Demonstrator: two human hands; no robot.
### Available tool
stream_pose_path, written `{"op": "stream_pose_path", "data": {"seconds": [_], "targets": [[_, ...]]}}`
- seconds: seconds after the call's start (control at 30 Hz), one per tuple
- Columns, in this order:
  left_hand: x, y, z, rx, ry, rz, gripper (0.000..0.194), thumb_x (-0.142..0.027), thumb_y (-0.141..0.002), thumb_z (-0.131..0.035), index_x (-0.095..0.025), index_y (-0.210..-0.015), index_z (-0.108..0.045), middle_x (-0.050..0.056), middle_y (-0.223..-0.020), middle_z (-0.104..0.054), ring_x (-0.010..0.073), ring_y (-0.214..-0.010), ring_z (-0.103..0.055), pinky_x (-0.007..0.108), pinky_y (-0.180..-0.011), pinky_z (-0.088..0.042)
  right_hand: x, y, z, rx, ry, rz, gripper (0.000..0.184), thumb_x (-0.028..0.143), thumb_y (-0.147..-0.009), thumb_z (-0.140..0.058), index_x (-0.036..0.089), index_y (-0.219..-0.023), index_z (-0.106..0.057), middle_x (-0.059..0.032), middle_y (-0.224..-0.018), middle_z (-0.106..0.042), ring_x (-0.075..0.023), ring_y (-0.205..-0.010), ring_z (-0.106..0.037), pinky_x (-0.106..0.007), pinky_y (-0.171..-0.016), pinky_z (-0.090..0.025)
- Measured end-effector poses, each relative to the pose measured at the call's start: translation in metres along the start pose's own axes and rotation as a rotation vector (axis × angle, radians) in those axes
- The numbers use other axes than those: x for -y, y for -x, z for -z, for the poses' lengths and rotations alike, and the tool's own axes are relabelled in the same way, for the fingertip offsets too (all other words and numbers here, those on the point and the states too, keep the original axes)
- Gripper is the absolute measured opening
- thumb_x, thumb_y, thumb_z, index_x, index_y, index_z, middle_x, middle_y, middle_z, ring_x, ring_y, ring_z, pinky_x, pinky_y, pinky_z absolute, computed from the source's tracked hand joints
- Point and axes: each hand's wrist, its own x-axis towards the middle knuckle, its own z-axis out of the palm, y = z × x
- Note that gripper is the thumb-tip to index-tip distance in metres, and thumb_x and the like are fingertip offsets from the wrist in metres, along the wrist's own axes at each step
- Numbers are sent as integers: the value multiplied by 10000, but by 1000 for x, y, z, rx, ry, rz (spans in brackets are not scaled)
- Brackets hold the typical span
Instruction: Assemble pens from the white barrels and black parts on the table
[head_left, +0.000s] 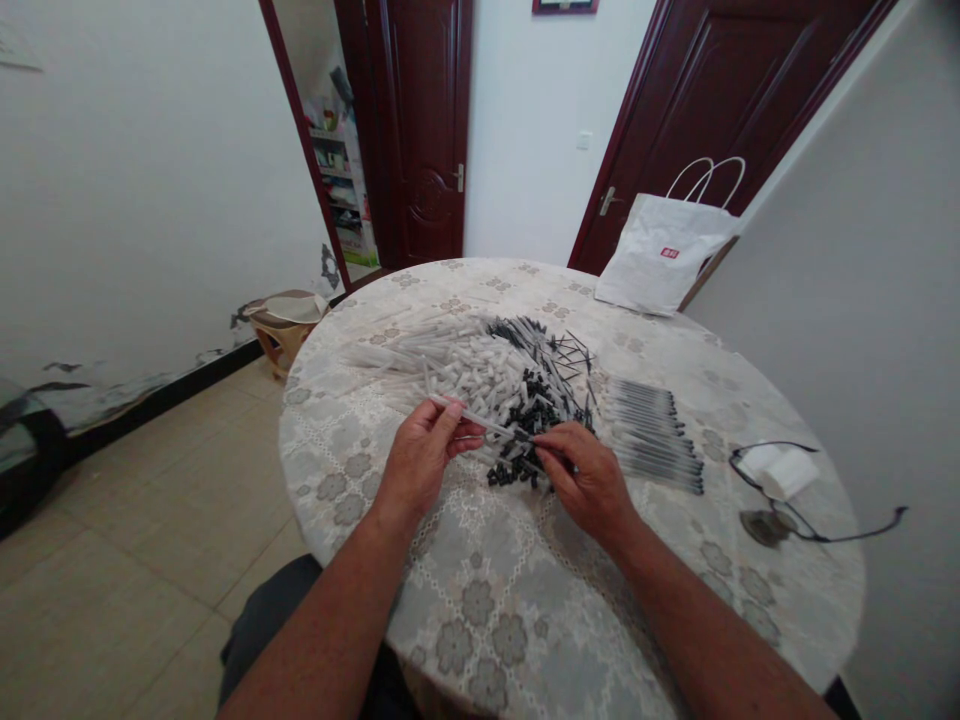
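Observation:
My left hand (431,445) is closed around a translucent white pen barrel (487,424), which slants down to the right. At the barrel's right end, the fingers of my right hand (581,462) pinch a small black piece (526,438); whether it sits inside the barrel I cannot tell. Just behind my hands lies a heap of short white pieces (480,372) and small black pieces (536,400). More long pale barrels (397,350) spread to the left, and thin dark refills (574,350) lie at the back right of the heap.
A row of pens (649,430) with dark ends lies right of the heap. Further right are eyeglasses (814,535), a white roll (787,475) and a dark round object (765,527). A white paper bag (664,255) stands at the back of the round, cloth-covered table (480,610).

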Motion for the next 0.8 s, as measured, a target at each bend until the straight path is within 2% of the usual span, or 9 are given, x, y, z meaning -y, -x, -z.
{"op": "stream_pose_path", "data": {"seconds": [0.1,0.23,0.3,0.47,0.57,0.63,0.73,0.8], "targets": [[2,8,-6,112,-37,128,292,-387,-869,-750,-146,-976,-625,87,-903,-742,213,-822,-755,315,-702,-632,6,3,-2,-5,-82,-23,147,207,-985,-593,241,-1093,-686,-46,-963,-673,-182,-885,-646,-314,-786,-513],[10,17,-14,193,55,256,270,-348,-878,-743,-160,-1018,-611,98,-914,-755,206,-785,-755,310,-673,-630,15,8,-6,-26,-154,-190,198,283,-1039,-501,252,-1118,-680,-20,-906,-645,-165,-809,-632,-295,-744,-496],[15,22,-18,237,83,308,258,-329,-875,-749,-157,-1018,-619,100,-919,-756,199,-787,-753,303,-678,-629,19,10,-9,-14,-173,-234,246,320,-1060,-447,255,-1128,-674,-21,-919,-650,-169,-832,-638,-298,-768,-496],[24,33,-28,336,104,401,219,-320,-884,-739,-125,-944,-660,93,-858,-741,159,-701,-724,265,-644,-616,27,12,-16,84,-205,-156,344,415,-1060,-389,248,-1252,-620,-60,-1105,-675,-213,-999,-646,-333,-866,-499],[24,34,-28,328,110,410,228,-325,-880,-745,-116,-928,-668,95,-842,-738,152,-674,-714,255,-620,-611,27,14,-19,118,-247,-163,470,537,-1038,-380,234,-1345,-566,-73,-1076,-655,-226,-944,-639,-351,-825,-515],[21,31,-27,296,135,407,230,-329,-876,-749,-123,-931,-663,104,-863,-747,168,-697,-727,263,-610,-615,24,14,-19,78,-319,-213,539,581,-1038,-318,237,-1400,-521,-63,-1028,-634,-205,-819,-621,-338,-728,-519],[15,24,-22,195,209,366,206,-306,-871,-747,-130,-908,-645,105,-848,-751,192,-716,-741,282,-601,-621,12,9,-9,-67,-251,-315,438,495,-1054,-350,251,-1374,-525,-49,-1014,-631,-172,-724,-591,-310,-665,-498],[9,19,-19,100,262,317,177,-274,-867,-738,-133,-895,-635,99,-833,-751,202,-723,-746,292,-603,-624,-2,3,6,-104,2,-322,296,402,-1017,-495,234,-1226,-621,-55,-997,-652,-192,-825,-618,-323,-765,-498]]}}
